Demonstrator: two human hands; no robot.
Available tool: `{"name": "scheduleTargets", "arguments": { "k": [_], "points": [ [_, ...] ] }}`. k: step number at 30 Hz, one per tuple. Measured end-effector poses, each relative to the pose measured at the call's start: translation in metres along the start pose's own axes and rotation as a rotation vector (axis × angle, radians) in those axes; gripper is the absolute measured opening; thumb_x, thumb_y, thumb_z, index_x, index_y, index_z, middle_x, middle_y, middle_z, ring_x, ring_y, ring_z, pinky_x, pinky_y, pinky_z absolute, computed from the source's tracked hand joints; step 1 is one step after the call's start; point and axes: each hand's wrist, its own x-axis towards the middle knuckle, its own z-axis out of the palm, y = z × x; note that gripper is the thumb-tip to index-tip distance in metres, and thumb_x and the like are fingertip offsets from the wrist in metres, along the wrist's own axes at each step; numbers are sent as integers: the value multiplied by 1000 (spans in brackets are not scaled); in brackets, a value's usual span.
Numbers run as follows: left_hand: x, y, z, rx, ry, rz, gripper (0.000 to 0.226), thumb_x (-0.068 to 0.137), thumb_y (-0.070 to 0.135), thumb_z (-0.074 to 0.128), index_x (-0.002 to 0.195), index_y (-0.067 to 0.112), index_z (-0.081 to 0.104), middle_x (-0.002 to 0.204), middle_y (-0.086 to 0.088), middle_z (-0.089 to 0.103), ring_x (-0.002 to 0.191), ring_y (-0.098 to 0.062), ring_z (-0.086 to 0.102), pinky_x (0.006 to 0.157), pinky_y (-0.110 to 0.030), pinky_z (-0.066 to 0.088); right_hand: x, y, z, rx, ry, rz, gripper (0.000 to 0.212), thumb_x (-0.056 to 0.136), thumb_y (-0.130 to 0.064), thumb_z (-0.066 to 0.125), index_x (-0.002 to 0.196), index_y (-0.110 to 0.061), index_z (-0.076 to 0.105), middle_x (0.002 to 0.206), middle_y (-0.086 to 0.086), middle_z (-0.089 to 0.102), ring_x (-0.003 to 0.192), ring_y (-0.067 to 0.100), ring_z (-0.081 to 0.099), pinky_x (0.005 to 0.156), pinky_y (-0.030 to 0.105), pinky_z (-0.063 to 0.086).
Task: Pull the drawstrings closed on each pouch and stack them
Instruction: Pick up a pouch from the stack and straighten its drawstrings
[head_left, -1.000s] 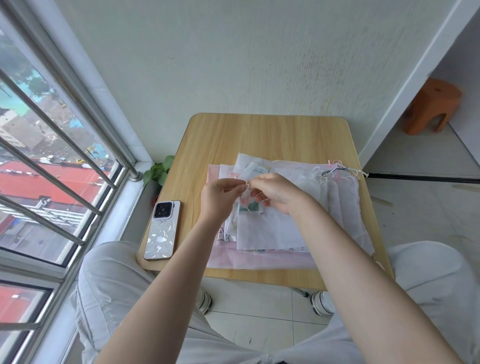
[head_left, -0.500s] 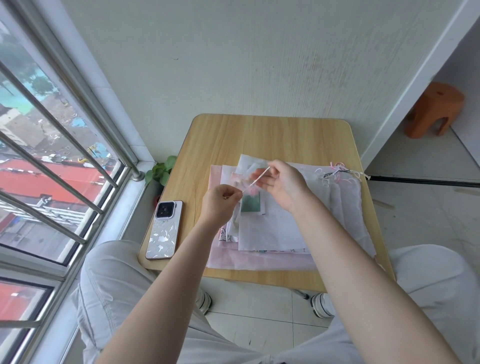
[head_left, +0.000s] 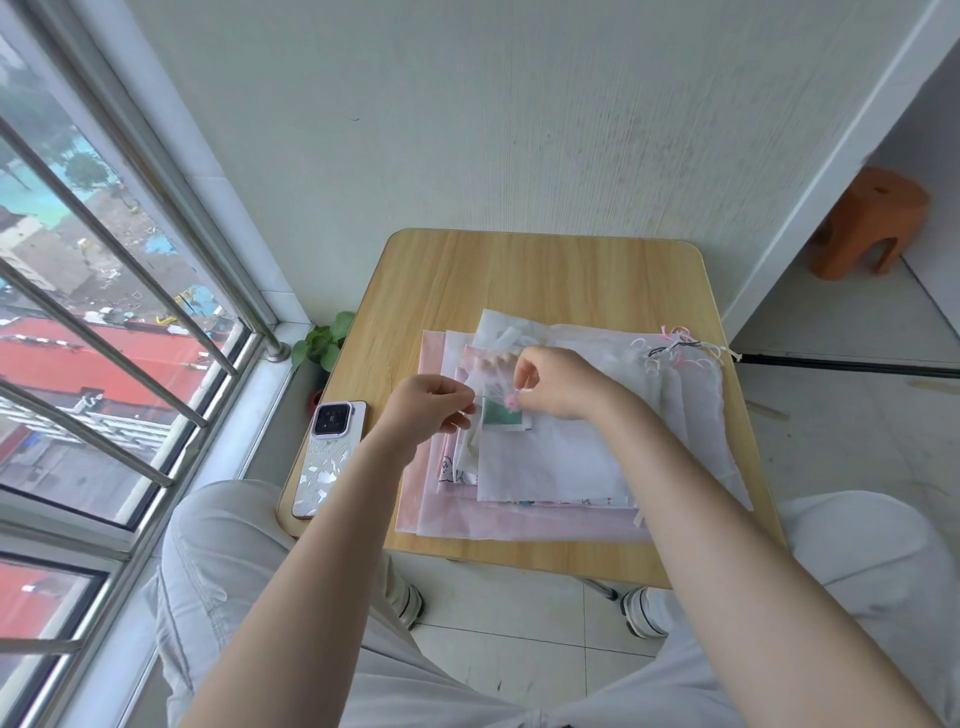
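- The table (head_left: 519, 270) carries everything; its far half shows bare wood, and I work over the near half.
- On it lies a fanned pile of sheer pouches (head_left: 561, 457), pink at the bottom and white on top, flat and overlapping. They are see-through, and I can make out nothing bulky inside any of them.
- At the pile's far right corner sits a tangle of drawstring ends (head_left: 675, 349), pink, white and dark, which I judge to belong to pouches already cinched.
- A phone (head_left: 328, 457) rests face down near the table's left edge, apart from the pile.
- My right hand (head_left: 556, 382) hovers over the pile with fingers curled, pinching what looks like a small pink bead or gathered neck.
- My left hand (head_left: 428, 410) is likewise curled, pinching a thin drawstring (head_left: 480, 397) that runs taut between the two hands.
- The small pouch (head_left: 501, 413) in hand is just under them, with a green patch showing through; whether that is print or contents I cannot tell.
- To do this well, I'd draw the two hands straight apart, level and slow, so the mouth gathers evenly and the fine cord does not snap.
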Motion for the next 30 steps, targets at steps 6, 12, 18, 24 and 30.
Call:
{"name": "scheduleTargets", "arguments": {
  "k": [6,12,18,24,30],
  "points": [
    [-3,2,-4,115,-133,-17,13,88,11,63,96,3,71,92,-10,75,74,-14,70,76,-30,57,-2,-8,6,-155,20,-31,11,88,-17,69,93,-8,70,104,6,69,95,21,62,76,32,50],
    [-3,16,2,89,-241,-93,27,92,22,52,106,4,68,85,-11,73,69,-21,65,65,-29,40,-1,-11,5,-104,33,-38,4,85,-13,68,83,-16,70,95,0,65,91,19,61,72,29,48],
    [-4,17,12,-9,-229,-96,20,98,15,46,83,8,57,56,3,33,51,-15,26,50,-24,26,-4,-10,0,-67,94,-60,10,89,-9,60,86,-9,70,91,-2,61,88,19,59,71,31,46],
    [-7,13,12,-351,-116,-2,12,96,8,53,92,1,62,80,-8,59,61,-18,55,53,-25,42,-2,-5,5,-81,85,-52,19,86,-6,58,75,-13,72,87,0,69,84,19,63,69,30,48],
    [-6,12,22,-444,-217,68,26,94,9,59,110,-9,67,104,-20,69,74,-18,62,71,-25,49,-1,-10,9,-93,76,-78,15,90,-17,60,81,-10,69,86,5,68,81,21,58,66,29,42]
  ]
}}
